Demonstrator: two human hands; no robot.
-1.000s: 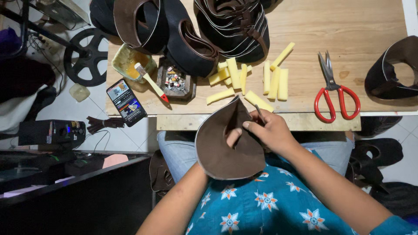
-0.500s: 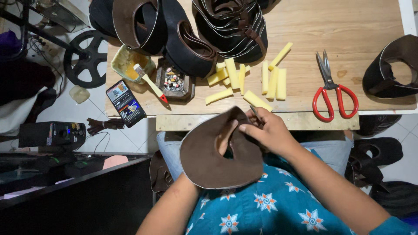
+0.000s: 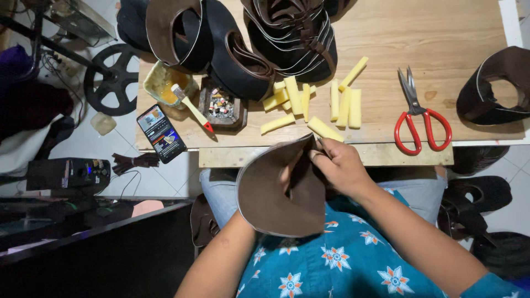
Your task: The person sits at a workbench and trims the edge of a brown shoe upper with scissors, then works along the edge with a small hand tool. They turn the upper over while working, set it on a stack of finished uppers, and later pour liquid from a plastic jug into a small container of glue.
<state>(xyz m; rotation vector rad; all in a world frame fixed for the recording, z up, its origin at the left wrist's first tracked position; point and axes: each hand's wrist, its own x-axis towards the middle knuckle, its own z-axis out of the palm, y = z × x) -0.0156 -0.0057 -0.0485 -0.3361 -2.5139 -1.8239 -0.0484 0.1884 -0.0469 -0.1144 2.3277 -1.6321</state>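
The right hand (image 3: 342, 168) grip pinches the brown leather piece (image 3: 276, 190) at its top edge; left grip hidden behind it.

brown leather piece (image 3: 270, 193), red-handled scissors (image 3: 422, 124)

My phone (image 3: 161, 133) lies at the table's (image 3: 441, 38) left front corner, a dark rectangle, its screen lit with colourful pictures.

brown leather piece (image 3: 276, 193) now folded more upright
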